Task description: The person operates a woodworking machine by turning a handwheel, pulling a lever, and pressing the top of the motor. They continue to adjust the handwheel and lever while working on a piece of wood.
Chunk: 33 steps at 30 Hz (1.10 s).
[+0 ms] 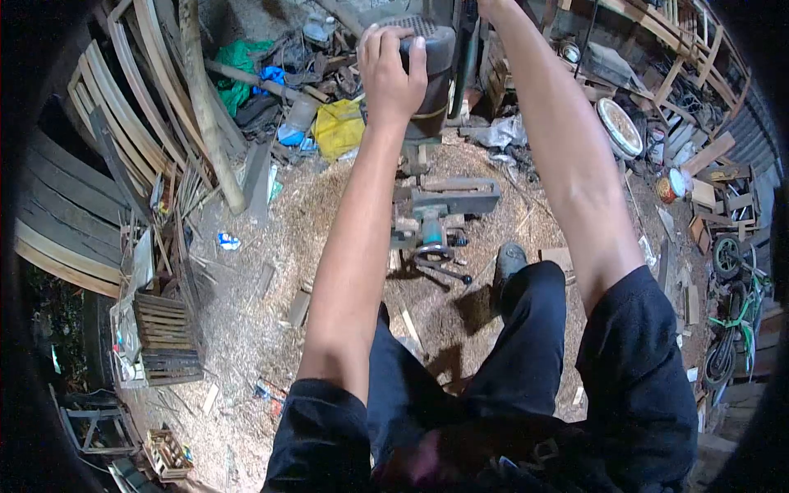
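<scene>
My left hand (391,74) is on the near side of a dark, round motor housing (436,62) with a vented top, at the top of the head view. Its fingers curl over the housing's edge, and the thumb stands apart on the top. Only the wrist end of my right hand (493,8) shows, at the upper edge beside a dark upright column (466,49); its fingers are cut off by the frame. Below the housing is a machine with a metal table or vise (456,197) and a handwheel with a crank (434,256).
Wood shavings (246,312) cover the floor around my legs. Curved boards (123,90) and a pole (201,107) lean at left, above a slatted crate (168,333). A yellow sack (339,129) lies behind. At right are a white-rimmed basin (619,129), scrap wood and a small green bike (740,316).
</scene>
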Each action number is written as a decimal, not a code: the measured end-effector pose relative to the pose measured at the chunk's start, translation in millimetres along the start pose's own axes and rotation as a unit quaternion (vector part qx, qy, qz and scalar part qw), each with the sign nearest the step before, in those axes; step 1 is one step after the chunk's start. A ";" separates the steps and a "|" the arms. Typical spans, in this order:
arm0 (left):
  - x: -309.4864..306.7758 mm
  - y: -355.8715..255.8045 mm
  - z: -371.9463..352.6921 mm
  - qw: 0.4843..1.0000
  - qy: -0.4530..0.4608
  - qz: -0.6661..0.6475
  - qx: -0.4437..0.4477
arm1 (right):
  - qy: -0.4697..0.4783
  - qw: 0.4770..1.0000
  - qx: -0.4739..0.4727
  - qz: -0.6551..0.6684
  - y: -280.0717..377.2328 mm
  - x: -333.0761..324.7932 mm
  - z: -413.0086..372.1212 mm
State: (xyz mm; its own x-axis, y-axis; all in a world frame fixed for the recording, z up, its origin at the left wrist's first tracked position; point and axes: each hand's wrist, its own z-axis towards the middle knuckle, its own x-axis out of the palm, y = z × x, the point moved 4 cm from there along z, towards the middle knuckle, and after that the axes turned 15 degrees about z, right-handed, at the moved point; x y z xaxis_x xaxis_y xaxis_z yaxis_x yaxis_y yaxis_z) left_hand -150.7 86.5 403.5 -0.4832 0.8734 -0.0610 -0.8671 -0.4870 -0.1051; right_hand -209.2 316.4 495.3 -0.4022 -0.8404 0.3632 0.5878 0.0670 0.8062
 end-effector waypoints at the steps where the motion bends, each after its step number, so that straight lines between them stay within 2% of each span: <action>1: -2.1 -0.1 -2.0 1.000 0.026 -0.007 -0.007 | 0.001 1.000 -0.002 -0.009 3.7 -1.9 -9.2; 11: -23.7 -10.9 -26.0 0.983 0.163 -0.007 -0.085 | 0.037 0.998 -0.045 0.028 28.5 -10.4 -126.6; 14: -30.6 -13.8 -29.7 0.970 0.213 -0.010 -0.115 | 0.042 0.995 0.065 0.071 38.0 -7.6 -132.9; 17: -29.4 -10.6 -25.3 0.966 0.234 -0.011 -0.106 | 0.131 0.965 0.225 0.010 82.1 10.3 -150.1; 20: -23.6 -9.9 -31.9 0.972 0.212 0.008 -0.101 | 0.219 0.938 0.258 -0.077 63.6 18.0 -116.6; 21: -24.1 -11.9 -32.0 0.974 0.206 0.016 -0.092 | 0.260 0.932 0.254 0.017 60.8 14.7 -117.8; 23: -22.9 -16.5 -36.7 0.977 0.199 0.028 -0.074 | 0.142 0.983 0.115 0.037 40.5 -4.3 -121.4; 24: -22.2 -20.5 -37.4 0.973 0.210 0.051 -0.082 | 0.084 0.995 0.040 0.044 39.6 -5.3 -129.3; 25: -24.2 -24.2 -39.6 0.968 0.222 0.078 -0.091 | 0.064 0.993 0.010 0.098 35.7 -3.8 -134.9; 29: -19.7 -26.3 -46.4 0.966 0.217 0.107 -0.093 | 0.072 0.985 -0.058 0.144 25.5 -8.2 -139.3; 33: -9.7 -24.5 -52.6 0.969 0.191 0.122 -0.095 | 0.067 0.980 -0.054 0.178 30.1 -7.3 -162.1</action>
State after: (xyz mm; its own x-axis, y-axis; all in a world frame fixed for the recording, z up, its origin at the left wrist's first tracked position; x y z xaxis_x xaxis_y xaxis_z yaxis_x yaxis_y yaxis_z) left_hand -118.3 89.8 354.4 -0.5595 0.6853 -0.4662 -0.6773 -0.7022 -0.2194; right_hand -74.8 237.4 441.2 -0.0662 -0.8381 0.5415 0.7476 0.3178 0.5832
